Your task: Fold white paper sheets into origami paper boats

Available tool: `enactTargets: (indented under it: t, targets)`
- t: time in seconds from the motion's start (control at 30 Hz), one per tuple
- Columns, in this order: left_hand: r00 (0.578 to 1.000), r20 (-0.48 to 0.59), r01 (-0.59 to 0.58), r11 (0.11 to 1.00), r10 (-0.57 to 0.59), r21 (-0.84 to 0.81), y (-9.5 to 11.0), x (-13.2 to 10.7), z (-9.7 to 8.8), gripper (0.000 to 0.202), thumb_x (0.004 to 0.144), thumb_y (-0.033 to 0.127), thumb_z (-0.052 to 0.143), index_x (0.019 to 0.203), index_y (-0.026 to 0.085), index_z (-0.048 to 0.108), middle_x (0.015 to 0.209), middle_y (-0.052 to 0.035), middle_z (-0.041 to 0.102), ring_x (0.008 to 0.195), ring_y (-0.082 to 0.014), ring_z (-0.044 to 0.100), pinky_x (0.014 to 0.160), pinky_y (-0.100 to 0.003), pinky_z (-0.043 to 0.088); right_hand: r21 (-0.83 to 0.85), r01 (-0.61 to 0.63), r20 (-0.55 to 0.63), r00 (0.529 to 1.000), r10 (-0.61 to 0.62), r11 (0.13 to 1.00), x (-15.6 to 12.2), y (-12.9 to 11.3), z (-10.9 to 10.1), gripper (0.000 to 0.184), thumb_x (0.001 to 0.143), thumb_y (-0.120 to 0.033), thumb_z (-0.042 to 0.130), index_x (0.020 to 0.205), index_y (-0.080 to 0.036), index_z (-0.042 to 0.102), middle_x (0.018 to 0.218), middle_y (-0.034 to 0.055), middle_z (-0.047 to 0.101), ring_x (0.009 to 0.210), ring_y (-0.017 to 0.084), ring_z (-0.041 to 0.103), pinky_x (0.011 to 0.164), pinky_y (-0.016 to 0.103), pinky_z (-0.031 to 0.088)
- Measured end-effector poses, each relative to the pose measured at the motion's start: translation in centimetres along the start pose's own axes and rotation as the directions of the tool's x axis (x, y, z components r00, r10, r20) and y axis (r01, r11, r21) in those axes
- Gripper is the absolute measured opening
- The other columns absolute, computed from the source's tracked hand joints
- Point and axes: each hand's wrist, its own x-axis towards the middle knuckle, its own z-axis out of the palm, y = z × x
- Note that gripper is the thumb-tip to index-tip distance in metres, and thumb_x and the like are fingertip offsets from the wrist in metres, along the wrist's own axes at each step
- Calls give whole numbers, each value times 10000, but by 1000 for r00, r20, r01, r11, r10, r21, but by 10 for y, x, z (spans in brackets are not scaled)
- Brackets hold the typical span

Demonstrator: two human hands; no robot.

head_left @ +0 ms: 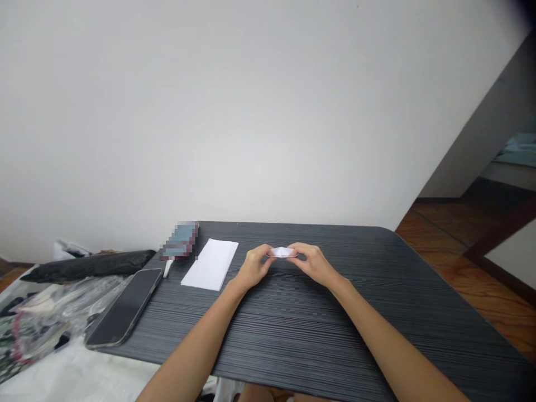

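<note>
A small folded piece of white paper (282,252) is held between my two hands, above the far middle of the dark table (293,335). My left hand (255,265) pinches its left end between thumb and fingers. At the opposite end, my right hand (312,262) grips it the same way. The paper has a peaked middle with creases; its underside is hidden. To the left of my left hand lie white paper sheets (210,264), flat on the table.
A phone (125,307) rests at the table's left edge. Behind it are a blurred-out blue and red item (181,241) and a small white strip (168,268). Plastic bags (79,301) and a long black wrapped bundle (92,265) lie left of the table. A white wall (268,111) rises behind.
</note>
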Motion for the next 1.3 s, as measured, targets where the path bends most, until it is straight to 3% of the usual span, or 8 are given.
enactTargets:
  t: [0.17,0.3,0.47,0.57,0.7,0.83,1.03,1.3]
  targets:
    - [995,-31,87,986,-93,-144,6,2,0,139,736,265,544,752,127,548,830,-62,602,760,-137,550,690,-243,426,36,-52,13,999,52,998,0,-5,1,135,734,-219,526,611,-164,513,842,52,612,751,146,551,683,260,410]
    - [980,-66,170,962,-188,-212,7,3,2,162,726,288,550,741,128,564,765,-48,602,726,-139,555,673,-245,430,123,-168,-12,985,171,978,1,-3,7,137,701,-271,567,627,-163,523,787,49,624,704,153,566,654,264,422]
    - [970,-53,204,919,-235,-337,8,3,3,384,707,282,575,1057,151,487,771,-29,601,741,-130,568,692,-240,429,312,-284,-21,952,306,907,2,-4,12,168,695,-267,561,820,-178,493,619,1,615,594,148,588,616,269,444]
    - [964,12,250,888,-266,-387,9,4,2,431,694,299,588,1078,129,489,734,-30,618,686,-128,583,672,-236,429,364,-284,-31,948,317,887,2,-7,12,301,672,-227,574,938,-196,437,642,-16,622,592,144,597,617,264,450]
    - [948,150,315,892,-280,-326,10,5,-1,305,710,361,557,851,99,622,659,-46,646,651,-145,587,632,-225,422,325,-294,-35,946,322,899,3,-7,12,303,658,-216,583,933,-199,458,661,-14,625,602,141,597,623,260,451]
    - [946,198,304,916,-257,-261,12,4,-3,294,735,369,523,734,101,646,655,-50,654,643,-140,580,618,-209,410,377,-335,33,936,349,863,4,-2,13,280,635,-235,609,892,-160,526,648,5,624,578,132,582,585,246,451]
    - [938,221,324,902,-267,-285,11,2,1,297,738,357,521,809,92,635,589,-39,639,581,-126,572,586,-207,415,381,-423,167,906,389,822,4,-4,13,210,641,-312,606,712,-114,620,475,1,575,432,95,508,432,200,387]
    - [910,319,392,800,-265,-453,3,4,5,365,774,374,467,910,75,625,748,-105,671,662,-181,619,568,-253,450,453,-470,238,883,405,758,5,-1,5,274,685,-377,553,705,-107,594,499,34,625,455,134,574,439,226,403]
